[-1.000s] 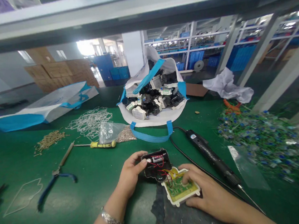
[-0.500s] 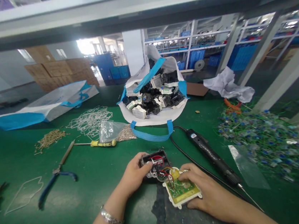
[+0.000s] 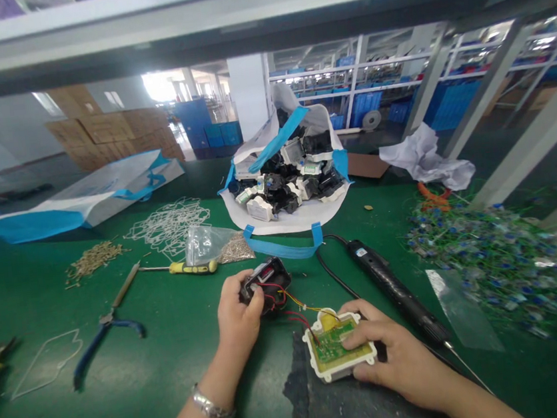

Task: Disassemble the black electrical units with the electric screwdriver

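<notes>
Compared with half a second ago, our left hand has swung up and to the left with the black housing half, leaving a gap between it and the white housing half where the two had been nearly together. Red and yellow wires now stretch across that gap and join both parts. Our left hand is partly closed, grasping the black half by its left side, thumb pressed over the edge toward the open interior. Our right hand is curled around the right side of the white half, a fingertip on the green circuit board set inside it, thumb along the near edge. We have this white half just above a dark mat on the green counter.

To our right lies a black electric screwdriver, beyond it a heap of small blue components with green wires. On our left are blue-handled pliers, a yellow-handled screwdriver, a pile of small tan pieces and a tangle of bent white wires. In front of us, a white bag with blue handles holds many black and white housings. Farther back in the room we see stacked cardboard boxes and blue crates.
</notes>
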Action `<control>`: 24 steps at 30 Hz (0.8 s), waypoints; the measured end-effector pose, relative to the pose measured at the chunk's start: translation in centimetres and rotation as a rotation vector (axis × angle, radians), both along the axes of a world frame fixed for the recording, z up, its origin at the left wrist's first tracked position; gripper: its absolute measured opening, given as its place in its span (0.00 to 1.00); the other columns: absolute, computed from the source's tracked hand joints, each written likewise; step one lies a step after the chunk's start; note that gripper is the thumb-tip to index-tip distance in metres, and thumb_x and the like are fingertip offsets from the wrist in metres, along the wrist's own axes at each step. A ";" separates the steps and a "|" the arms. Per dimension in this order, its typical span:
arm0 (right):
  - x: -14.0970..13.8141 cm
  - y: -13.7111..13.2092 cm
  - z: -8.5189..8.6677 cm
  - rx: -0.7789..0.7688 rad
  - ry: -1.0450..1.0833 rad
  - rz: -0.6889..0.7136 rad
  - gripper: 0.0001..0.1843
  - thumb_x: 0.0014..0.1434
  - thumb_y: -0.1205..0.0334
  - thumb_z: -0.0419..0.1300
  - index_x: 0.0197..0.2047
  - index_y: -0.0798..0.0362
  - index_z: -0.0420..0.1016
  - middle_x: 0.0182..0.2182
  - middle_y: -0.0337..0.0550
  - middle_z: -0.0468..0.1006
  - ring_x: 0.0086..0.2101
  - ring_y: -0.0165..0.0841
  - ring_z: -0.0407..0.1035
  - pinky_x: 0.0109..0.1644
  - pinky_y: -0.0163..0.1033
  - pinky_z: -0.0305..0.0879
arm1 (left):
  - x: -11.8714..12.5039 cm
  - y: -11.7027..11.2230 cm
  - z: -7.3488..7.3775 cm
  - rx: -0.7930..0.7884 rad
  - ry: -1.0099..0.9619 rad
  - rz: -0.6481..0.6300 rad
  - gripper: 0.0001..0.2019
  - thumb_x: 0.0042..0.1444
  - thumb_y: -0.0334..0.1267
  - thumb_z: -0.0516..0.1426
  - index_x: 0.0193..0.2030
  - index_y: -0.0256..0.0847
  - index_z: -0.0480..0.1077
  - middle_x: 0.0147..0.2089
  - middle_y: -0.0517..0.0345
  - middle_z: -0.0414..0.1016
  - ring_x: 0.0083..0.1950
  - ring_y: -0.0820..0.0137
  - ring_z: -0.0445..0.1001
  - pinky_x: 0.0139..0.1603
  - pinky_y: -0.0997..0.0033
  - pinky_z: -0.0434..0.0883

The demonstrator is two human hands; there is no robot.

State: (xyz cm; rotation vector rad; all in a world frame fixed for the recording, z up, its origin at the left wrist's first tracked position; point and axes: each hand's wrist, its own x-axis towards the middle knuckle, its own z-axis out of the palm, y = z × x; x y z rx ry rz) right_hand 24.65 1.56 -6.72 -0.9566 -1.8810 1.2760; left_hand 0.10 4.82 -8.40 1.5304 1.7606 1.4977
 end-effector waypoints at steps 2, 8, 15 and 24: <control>0.0 -0.1 0.0 -0.007 0.024 0.015 0.13 0.49 0.53 0.64 0.32 0.54 0.71 0.45 0.46 0.59 0.44 0.40 0.59 0.50 0.43 0.54 | -0.3 0.1 0.0 0.012 0.000 0.047 0.13 0.47 0.40 0.54 0.40 0.39 0.67 0.37 0.55 0.68 0.38 0.65 0.66 0.41 0.69 0.61; 0.0 -0.2 0.4 -0.046 0.044 0.025 0.15 0.49 0.50 0.64 0.30 0.54 0.71 0.45 0.46 0.59 0.43 0.39 0.60 0.49 0.43 0.55 | -1.1 0.5 -0.3 -0.009 -0.071 0.108 0.13 0.47 0.41 0.54 0.40 0.39 0.67 0.36 0.56 0.69 0.37 0.65 0.67 0.39 0.70 0.62; 0.6 -0.1 1.1 -0.104 0.040 0.032 0.16 0.48 0.50 0.65 0.30 0.54 0.71 0.46 0.44 0.58 0.43 0.39 0.61 0.49 0.44 0.57 | -1.9 1.0 -0.3 -0.018 -0.253 0.040 0.15 0.46 0.41 0.56 0.41 0.37 0.68 0.37 0.56 0.70 0.38 0.65 0.68 0.41 0.70 0.64; 0.7 0.0 1.3 -0.170 0.105 0.124 0.13 0.48 0.54 0.67 0.30 0.54 0.72 0.44 0.43 0.57 0.39 0.37 0.63 0.39 0.38 0.62 | -2.3 1.6 -0.6 -0.061 -0.576 -0.104 0.20 0.43 0.40 0.58 0.43 0.34 0.66 0.36 0.55 0.71 0.36 0.67 0.71 0.37 0.71 0.69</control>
